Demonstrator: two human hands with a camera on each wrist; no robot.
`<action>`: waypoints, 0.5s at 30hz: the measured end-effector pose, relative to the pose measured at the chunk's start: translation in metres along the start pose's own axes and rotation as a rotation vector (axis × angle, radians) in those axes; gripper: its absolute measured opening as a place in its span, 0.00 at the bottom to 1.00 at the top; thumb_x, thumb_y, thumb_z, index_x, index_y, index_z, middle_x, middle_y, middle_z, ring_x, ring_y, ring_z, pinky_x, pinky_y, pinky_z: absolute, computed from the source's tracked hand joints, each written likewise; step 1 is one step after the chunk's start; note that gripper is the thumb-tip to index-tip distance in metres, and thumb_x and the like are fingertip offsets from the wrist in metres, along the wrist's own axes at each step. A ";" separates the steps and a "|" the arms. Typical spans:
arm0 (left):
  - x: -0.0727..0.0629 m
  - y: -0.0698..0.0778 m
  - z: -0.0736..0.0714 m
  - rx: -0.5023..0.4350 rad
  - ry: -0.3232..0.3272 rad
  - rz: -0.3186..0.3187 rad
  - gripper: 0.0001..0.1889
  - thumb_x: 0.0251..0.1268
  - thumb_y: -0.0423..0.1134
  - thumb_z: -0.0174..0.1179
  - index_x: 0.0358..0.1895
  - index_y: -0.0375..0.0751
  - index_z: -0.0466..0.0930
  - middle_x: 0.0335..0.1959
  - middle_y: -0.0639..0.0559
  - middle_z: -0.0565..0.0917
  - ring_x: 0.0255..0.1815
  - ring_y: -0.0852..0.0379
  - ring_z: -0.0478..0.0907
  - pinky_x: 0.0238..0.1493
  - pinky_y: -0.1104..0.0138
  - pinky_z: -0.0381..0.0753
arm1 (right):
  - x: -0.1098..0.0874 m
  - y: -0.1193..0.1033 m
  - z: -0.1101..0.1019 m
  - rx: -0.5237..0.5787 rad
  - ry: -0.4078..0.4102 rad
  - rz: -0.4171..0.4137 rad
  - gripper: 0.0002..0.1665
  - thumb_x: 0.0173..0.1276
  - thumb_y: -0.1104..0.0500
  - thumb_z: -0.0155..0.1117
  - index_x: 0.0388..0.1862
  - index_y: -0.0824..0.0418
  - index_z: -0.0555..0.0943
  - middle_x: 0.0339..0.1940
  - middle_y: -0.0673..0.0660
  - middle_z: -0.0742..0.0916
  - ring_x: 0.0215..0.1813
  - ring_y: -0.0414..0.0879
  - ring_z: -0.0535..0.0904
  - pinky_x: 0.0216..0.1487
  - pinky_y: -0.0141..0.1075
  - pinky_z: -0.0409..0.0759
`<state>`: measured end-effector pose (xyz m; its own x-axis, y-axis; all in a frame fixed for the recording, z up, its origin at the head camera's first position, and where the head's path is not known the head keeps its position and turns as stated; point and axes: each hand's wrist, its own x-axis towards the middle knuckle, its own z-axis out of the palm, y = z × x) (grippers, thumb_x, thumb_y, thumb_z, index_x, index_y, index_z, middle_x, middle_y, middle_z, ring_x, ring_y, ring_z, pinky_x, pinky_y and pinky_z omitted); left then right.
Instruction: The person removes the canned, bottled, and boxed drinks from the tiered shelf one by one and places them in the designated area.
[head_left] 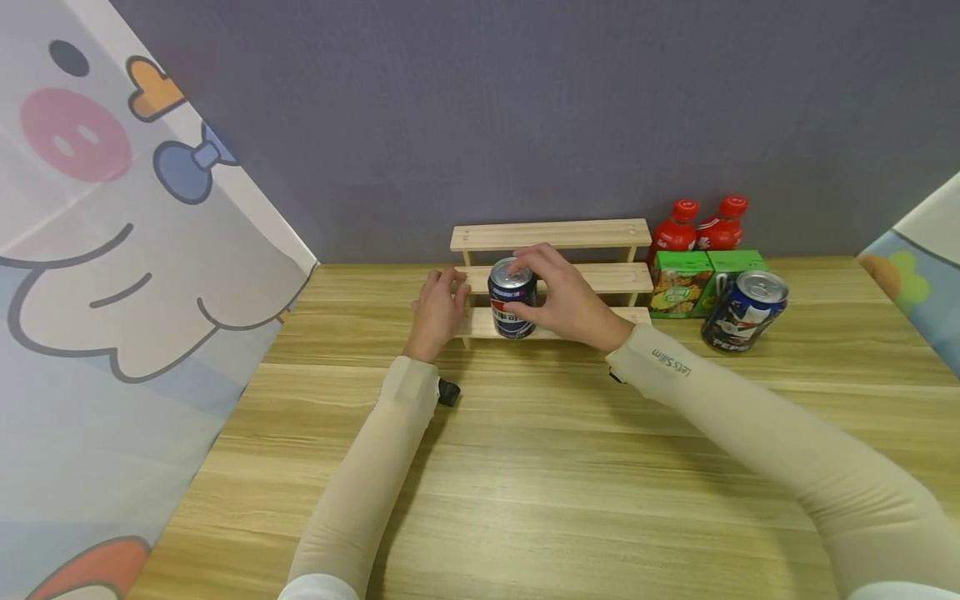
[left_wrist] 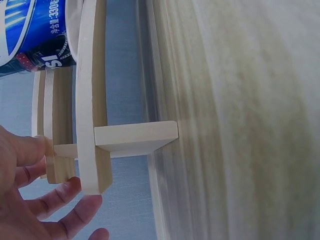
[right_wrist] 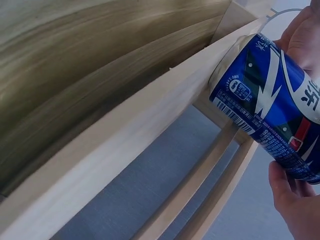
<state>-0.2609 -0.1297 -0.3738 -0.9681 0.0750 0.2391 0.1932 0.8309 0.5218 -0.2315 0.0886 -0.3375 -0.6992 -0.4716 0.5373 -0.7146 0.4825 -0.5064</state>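
Observation:
A dark blue Pepsi can (head_left: 512,302) stands upright on the lowest step of a three-tier wooden rack (head_left: 551,234). My right hand (head_left: 566,302) holds this can, thumb on one side and fingers on the other. In the right wrist view, the can's (right_wrist: 267,107) base meets the front board. At the rack's left end is my left hand (head_left: 441,310). Seen from the left wrist, this hand (left_wrist: 30,192) has its thumb and bent fingers about the end of the middle board (left_wrist: 62,125); the exact contact is partly hidden.
Right of the rack stand two red bottles (head_left: 676,229), with green drink boxes (head_left: 681,283) before them. Another Pepsi can (head_left: 745,311) stands in front of the boxes. A grey wall (head_left: 390,125) rises behind the wooden table (head_left: 525,483); a cartoon-printed panel (head_left: 172,275) borders the left.

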 end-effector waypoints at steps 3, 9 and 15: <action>0.000 0.000 0.000 -0.001 -0.001 0.000 0.13 0.73 0.45 0.50 0.54 0.44 0.74 0.51 0.45 0.72 0.52 0.45 0.71 0.47 0.46 0.66 | 0.000 0.002 0.001 -0.005 0.029 -0.022 0.25 0.55 0.54 0.74 0.48 0.58 0.75 0.59 0.58 0.73 0.56 0.49 0.73 0.52 0.43 0.74; 0.000 0.000 0.000 0.001 -0.008 -0.005 0.14 0.73 0.45 0.50 0.55 0.45 0.74 0.51 0.45 0.72 0.52 0.45 0.71 0.47 0.46 0.66 | -0.005 0.003 0.000 -0.005 0.082 -0.052 0.24 0.53 0.53 0.75 0.46 0.57 0.77 0.57 0.56 0.76 0.56 0.48 0.73 0.51 0.43 0.74; 0.000 0.000 -0.001 0.000 -0.020 0.003 0.14 0.74 0.45 0.49 0.55 0.44 0.73 0.52 0.45 0.72 0.50 0.44 0.71 0.45 0.46 0.67 | -0.014 0.003 -0.007 0.006 0.099 -0.055 0.24 0.52 0.53 0.76 0.47 0.58 0.78 0.57 0.58 0.76 0.56 0.50 0.74 0.51 0.45 0.74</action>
<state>-0.2603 -0.1305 -0.3731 -0.9705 0.0891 0.2241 0.1965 0.8308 0.5208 -0.2235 0.1022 -0.3418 -0.6538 -0.4222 0.6279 -0.7521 0.4530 -0.4786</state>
